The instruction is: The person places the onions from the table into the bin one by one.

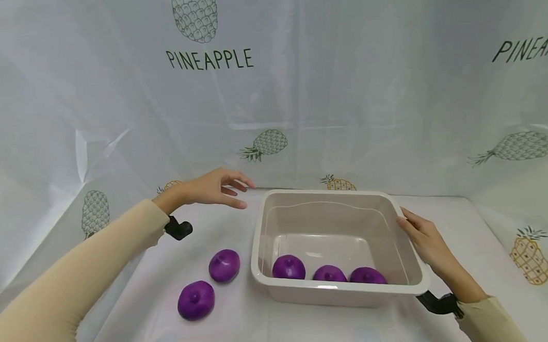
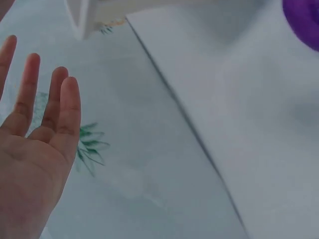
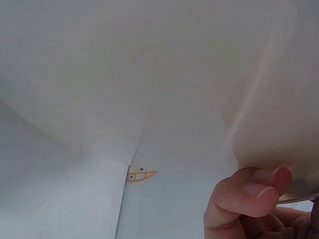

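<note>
A beige plastic bin (image 1: 321, 242) stands on the white-covered table. Three round purple onions (image 1: 289, 267), each with a small nub where it shows, lie along its near wall. My right hand (image 1: 424, 240) grips the bin's right rim; in the right wrist view its fingers (image 3: 249, 196) curl around the edge. Off the bin's far left corner hovers my left hand (image 1: 216, 188), fingers spread and holding nothing. In the left wrist view its palm (image 2: 37, 164) faces up, with a corner of the bin (image 2: 82, 17) above. Two more onions (image 1: 195, 300) (image 1: 224, 265) lie left of the bin.
A sheet printed with pineapples (image 1: 272, 142) hangs behind the table and along both sides. The white table cover (image 1: 226, 333) meets it just beyond the bin. Black wrist straps (image 1: 178, 228) sit on both forearms.
</note>
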A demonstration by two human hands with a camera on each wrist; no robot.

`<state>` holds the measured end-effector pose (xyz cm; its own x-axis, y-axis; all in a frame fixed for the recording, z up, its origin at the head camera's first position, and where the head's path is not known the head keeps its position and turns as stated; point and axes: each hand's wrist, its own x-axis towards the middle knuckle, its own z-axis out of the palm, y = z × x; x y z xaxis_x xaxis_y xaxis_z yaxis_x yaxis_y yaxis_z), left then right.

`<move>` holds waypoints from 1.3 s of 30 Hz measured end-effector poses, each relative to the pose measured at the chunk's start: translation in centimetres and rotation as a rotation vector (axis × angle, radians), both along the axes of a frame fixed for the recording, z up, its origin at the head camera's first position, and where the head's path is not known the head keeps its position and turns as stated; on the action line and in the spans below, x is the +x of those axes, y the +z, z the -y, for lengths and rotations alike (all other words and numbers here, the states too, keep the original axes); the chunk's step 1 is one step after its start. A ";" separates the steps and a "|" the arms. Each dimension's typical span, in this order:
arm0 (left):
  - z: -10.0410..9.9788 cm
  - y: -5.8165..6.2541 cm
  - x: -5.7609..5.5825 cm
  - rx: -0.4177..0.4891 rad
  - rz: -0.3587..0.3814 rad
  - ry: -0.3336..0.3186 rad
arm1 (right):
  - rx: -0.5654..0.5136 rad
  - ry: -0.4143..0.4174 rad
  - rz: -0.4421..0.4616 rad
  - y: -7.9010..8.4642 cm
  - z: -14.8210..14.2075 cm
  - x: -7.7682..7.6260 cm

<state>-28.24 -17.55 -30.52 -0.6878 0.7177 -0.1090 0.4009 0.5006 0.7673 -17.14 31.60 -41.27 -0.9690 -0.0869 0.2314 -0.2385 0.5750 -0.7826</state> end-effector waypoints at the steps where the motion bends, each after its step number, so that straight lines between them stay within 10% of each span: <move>1: 0.6 -0.3 0.2 0.001 -0.001 0.012 | 0.004 -0.002 -0.003 0.0 0.0 0.0; 12: 4.9 -5.8 1.8 0.038 0.095 0.091 | 0.009 -0.020 0.004 0.0 0.2 0.1; 26: 6.8 -12.8 3.7 -0.025 0.333 -0.010 | 0.000 -0.023 -0.009 0.0 0.2 0.1; 39: 7.0 -15.3 3.7 0.009 0.413 -0.061 | -0.010 -0.021 0.003 0.0 0.2 0.0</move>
